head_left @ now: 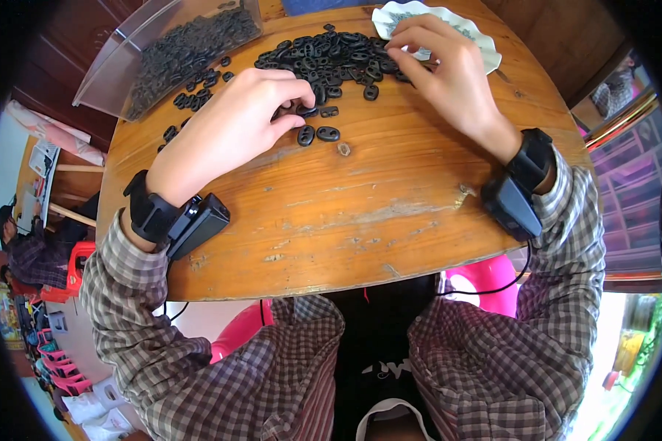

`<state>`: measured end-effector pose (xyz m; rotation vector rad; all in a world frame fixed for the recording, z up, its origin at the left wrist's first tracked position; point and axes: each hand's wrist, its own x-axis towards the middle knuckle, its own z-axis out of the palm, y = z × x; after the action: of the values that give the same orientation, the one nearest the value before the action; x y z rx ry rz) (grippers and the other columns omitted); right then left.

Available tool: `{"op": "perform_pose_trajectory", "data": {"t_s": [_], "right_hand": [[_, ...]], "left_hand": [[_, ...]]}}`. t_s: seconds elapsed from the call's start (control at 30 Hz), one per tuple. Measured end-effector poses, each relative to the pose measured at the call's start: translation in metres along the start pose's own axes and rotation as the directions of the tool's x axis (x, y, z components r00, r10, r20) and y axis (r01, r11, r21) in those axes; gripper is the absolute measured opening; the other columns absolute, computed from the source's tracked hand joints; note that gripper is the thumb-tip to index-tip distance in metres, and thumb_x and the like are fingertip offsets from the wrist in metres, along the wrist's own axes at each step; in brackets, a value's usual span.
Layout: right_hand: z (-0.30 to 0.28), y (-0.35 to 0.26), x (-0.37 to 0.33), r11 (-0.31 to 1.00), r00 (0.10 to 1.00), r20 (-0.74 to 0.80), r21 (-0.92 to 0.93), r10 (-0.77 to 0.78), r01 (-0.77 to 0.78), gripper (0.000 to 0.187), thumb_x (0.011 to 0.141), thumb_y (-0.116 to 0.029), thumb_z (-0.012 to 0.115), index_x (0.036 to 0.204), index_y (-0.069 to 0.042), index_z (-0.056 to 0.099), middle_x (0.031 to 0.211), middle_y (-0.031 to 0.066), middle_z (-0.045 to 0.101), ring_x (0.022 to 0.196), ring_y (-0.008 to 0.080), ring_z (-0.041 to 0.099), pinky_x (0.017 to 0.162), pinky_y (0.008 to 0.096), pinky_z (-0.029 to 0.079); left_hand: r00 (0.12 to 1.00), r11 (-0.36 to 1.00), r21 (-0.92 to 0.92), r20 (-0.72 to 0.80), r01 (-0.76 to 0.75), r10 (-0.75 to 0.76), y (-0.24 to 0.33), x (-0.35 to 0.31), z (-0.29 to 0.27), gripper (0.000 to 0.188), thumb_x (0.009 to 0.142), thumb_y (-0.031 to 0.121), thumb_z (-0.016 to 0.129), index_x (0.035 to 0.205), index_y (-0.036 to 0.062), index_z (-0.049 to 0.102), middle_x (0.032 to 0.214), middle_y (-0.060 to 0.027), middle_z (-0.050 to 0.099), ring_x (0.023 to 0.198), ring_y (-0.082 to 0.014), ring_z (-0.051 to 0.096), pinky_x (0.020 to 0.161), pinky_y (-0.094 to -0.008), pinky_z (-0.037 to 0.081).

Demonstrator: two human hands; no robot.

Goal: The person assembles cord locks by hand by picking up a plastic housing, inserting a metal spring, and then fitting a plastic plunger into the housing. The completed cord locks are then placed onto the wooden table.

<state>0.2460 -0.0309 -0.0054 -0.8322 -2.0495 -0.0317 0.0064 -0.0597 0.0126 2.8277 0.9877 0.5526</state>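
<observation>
My left hand (254,110) is curled at the near edge of a pile of black oval two-hole pieces (331,59), which look like cord locks. Between its thumb and fingers sits one black oval two-hole piece (307,112), partly hidden. Two loose pieces (317,134) lie just below the fingertips. Over the near left rim of a white wavy-edged plate (491,57) is my right hand (449,73), thumb and index fingertip drawn close together. Anything pinched there is too small to make out. Small grey-green bits (401,18) lie in the plate, partly covered by that hand.
A clear plastic bin (99,92) with many more black pieces stands at the far left of the wooden table (331,220). A blue object (324,6) shows at the far edge. Both wrists carry black strapped devices (202,224) with cables. Another person (37,250) sits off to the left.
</observation>
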Motion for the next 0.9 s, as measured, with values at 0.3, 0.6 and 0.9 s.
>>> {"op": "perform_pose_trajectory", "data": {"t_s": [0.3, 0.6, 0.9], "right_hand": [[-0.045, 0.045, 0.009, 0.845, 0.945, 0.053, -0.466, 0.324, -0.263, 0.012, 0.073, -0.01, 0.062, 0.082, -0.002, 0.062, 0.08, 0.0118, 0.061, 0.074, 0.0278, 0.059, 0.065, 0.0366, 0.047], [-0.042, 0.101, 0.0, 0.924, 0.95, 0.252, -0.375, 0.185, -0.081, 0.013, 0.072, -0.012, 0.063, 0.079, -0.002, 0.066, 0.073, 0.0144, 0.062, 0.069, 0.0271, 0.06, 0.066, 0.0347, 0.047], [-0.038, 0.115, -0.003, 0.903, 0.93, 0.253, -0.403, 0.265, -0.147, 0.01, 0.074, -0.009, 0.062, 0.08, -0.001, 0.063, 0.074, 0.0148, 0.062, 0.07, 0.0259, 0.061, 0.065, 0.0335, 0.048]], "left_hand": [[0.995, 0.988, 0.143, 0.065, 0.061, -0.07, 0.007, 0.015, 0.002, 0.01, 0.075, 0.005, 0.061, 0.079, -0.0021, 0.057, 0.077, -0.0144, 0.06, 0.066, -0.0281, 0.059, 0.061, -0.0348, 0.048], [0.982, 0.98, 0.151, -0.152, 0.132, -0.109, -0.005, 0.018, -0.008, 0.009, 0.075, 0.004, 0.059, 0.083, 0.0015, 0.063, 0.071, -0.0134, 0.062, 0.065, -0.0234, 0.062, 0.06, -0.0317, 0.05], [0.931, 0.642, -0.702, 0.087, 0.309, -0.354, -0.002, 0.019, 0.006, 0.013, 0.085, 0.004, 0.051, 0.094, -0.0012, 0.06, 0.082, -0.0068, 0.062, 0.073, -0.0111, 0.061, 0.062, -0.0215, 0.05]]}}
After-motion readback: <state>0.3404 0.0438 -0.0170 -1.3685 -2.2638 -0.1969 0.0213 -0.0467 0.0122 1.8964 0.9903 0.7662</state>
